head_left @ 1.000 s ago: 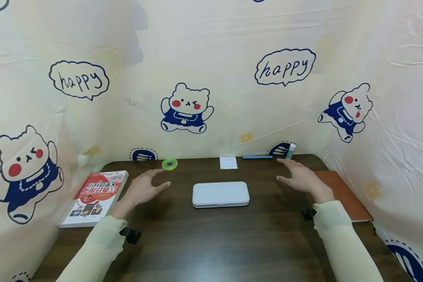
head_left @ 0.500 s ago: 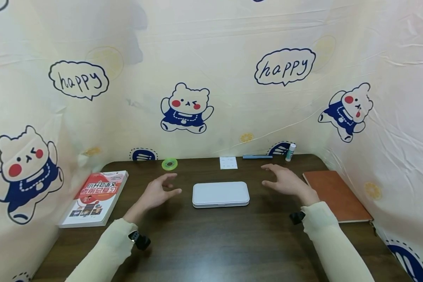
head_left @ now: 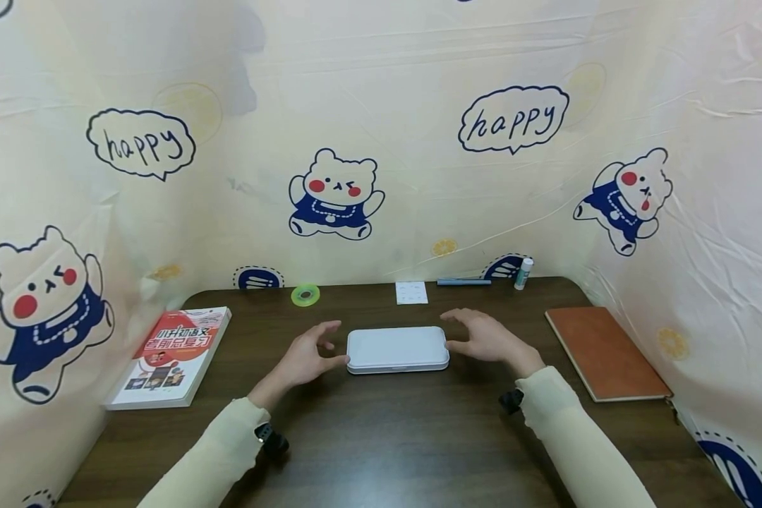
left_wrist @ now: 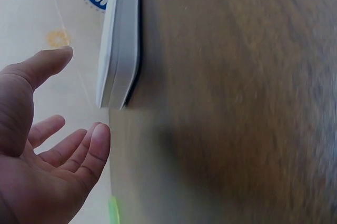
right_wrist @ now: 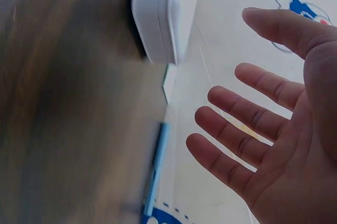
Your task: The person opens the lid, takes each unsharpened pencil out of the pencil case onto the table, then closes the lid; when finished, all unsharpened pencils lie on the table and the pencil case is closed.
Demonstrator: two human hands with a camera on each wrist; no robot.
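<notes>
Neither grip held anything yet: the left hand [head_left: 305, 358] and right hand [head_left: 485, 337], fingers spread apart, had moved in from the sides to the short ends of the white case [head_left: 397, 348] lying mid-surface [head_left: 381, 437], ready to take it.

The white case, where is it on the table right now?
In the head view the white case lies mid-table between the left hand and right hand, in front of the small white card.
</notes>
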